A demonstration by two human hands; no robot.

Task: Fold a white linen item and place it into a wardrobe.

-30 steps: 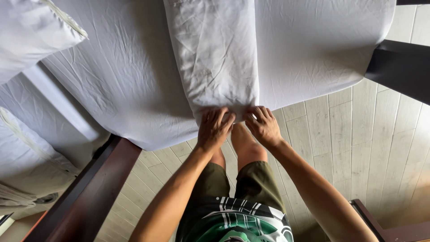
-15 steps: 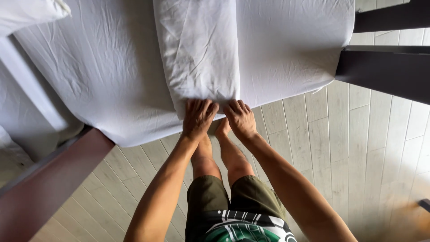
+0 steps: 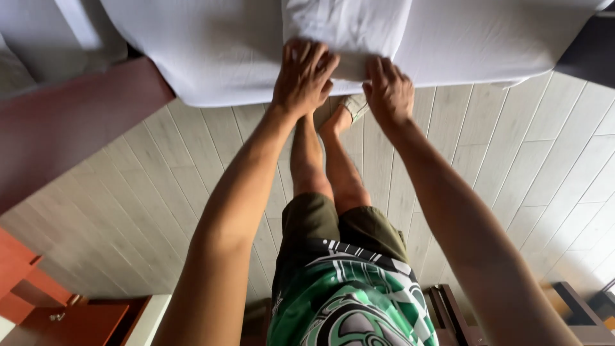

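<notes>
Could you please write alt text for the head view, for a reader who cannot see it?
Seen from above, a person's left hand and right hand press on the near edge of a folded white cloth lying on a white-sheeted bed. Below are bare legs, olive shorts, a green patterned shirt and a pale plank floor.

A bed [image 3: 211, 45] under a white sheet carries a folded white cloth [image 3: 349, 29] at its near edge.

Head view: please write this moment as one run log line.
left hand: on folded white sheet | right hand: at its edge | bed
</notes>
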